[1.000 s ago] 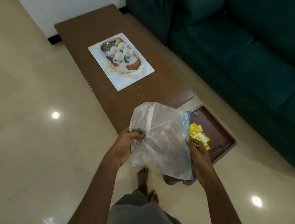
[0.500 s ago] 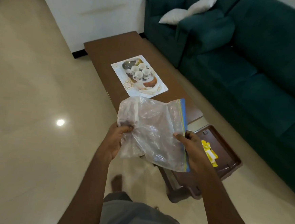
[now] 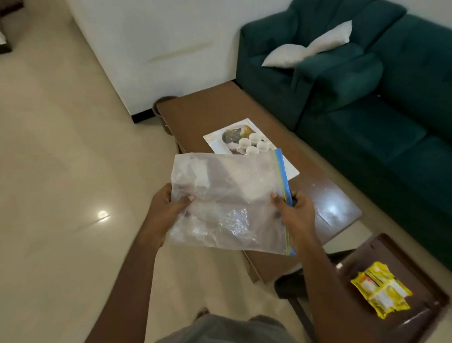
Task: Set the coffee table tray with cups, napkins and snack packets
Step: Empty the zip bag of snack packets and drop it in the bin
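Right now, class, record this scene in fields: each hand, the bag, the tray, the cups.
Left hand: grips the zip bag at its left edge
Right hand: pinches the bag by its blue seal side
Bag: clear, held over the table's near end; white contents, unclear
Tray: brown, beside the coffee table; holds yellow snack packets
Cups: four, white, on a placemat on the table

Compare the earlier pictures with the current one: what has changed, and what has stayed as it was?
The hands have drawn apart, spreading the crumpled plastic bag flatter between them. The left hand grips its left edge, the right hand its blue zip edge. Nothing was let go. The cups on the table and the yellow snack packets on the tray lie as before.
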